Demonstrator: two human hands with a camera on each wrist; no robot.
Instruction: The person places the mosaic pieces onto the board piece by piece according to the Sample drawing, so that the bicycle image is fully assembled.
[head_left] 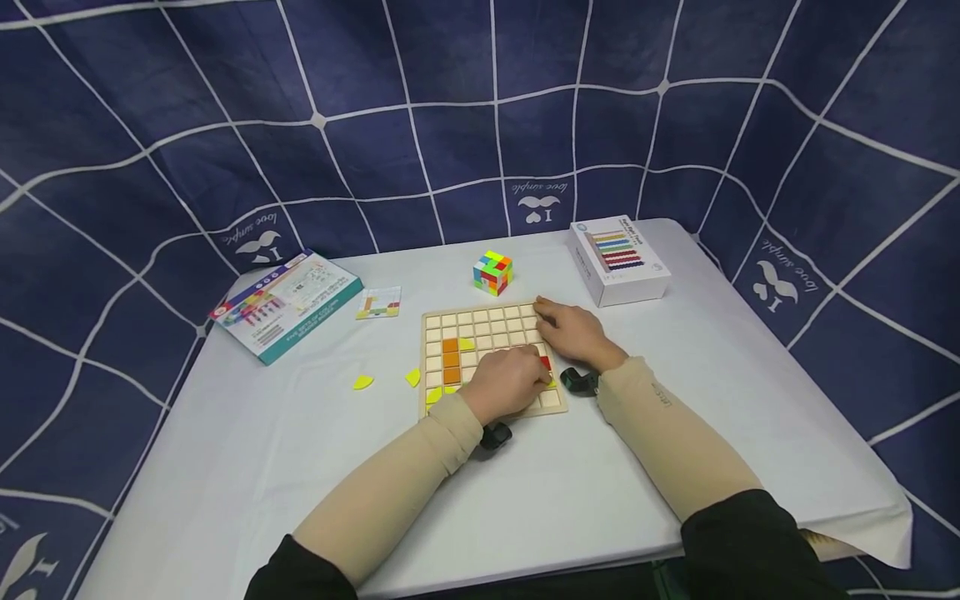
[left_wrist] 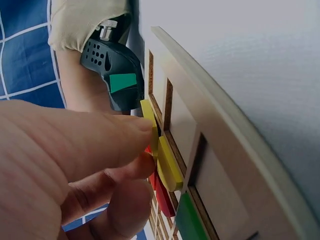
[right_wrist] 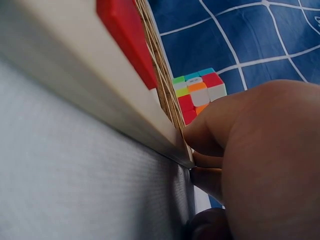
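Note:
A wooden grid board (head_left: 480, 317) lies on the table, with coloured pieces in some of its squares. My left hand (head_left: 506, 383) is over its near right part, pinching a yellow piece (left_wrist: 149, 111) between thumb and fingers. Close beside that piece are another yellow piece (left_wrist: 170, 167), a red piece (left_wrist: 164, 199) and a green piece (left_wrist: 191, 220). With thumb and fingers, my right hand (head_left: 576, 331) grips the board's edge near the far right corner. A red tile (right_wrist: 127, 42) shows along that edge. Orange tiles (head_left: 451, 360) line a column at left; my left hand hides the board's middle.
Loose yellow quarter-round pieces (head_left: 363, 382) lie left of the board. Behind it are a puzzle cube (head_left: 492, 273) and a pattern card (head_left: 378, 302). A teal-edged box (head_left: 288, 304) is at the back left, a white box (head_left: 621, 260) at the back right.

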